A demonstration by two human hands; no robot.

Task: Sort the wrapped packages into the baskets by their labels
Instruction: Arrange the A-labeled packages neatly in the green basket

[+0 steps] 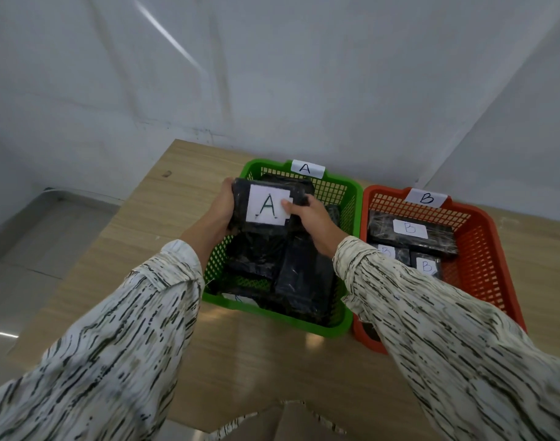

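A black wrapped package (240,198) with a white label marked A is held above the green basket (342,189), which carries an A tag on its far rim. My left hand (223,206) grips the package's left end and my right hand (310,218) grips its right side, thumb on the label. Several more black packages (301,275) lie in the green basket below. The orange basket (482,259), tagged B, holds three black packages (409,230) labelled B.
Both baskets stand side by side on a light wooden table (164,211) against a white wall. The table's left edge drops to a grey tiled floor (34,249). My patterned sleeves cover much of the near table.
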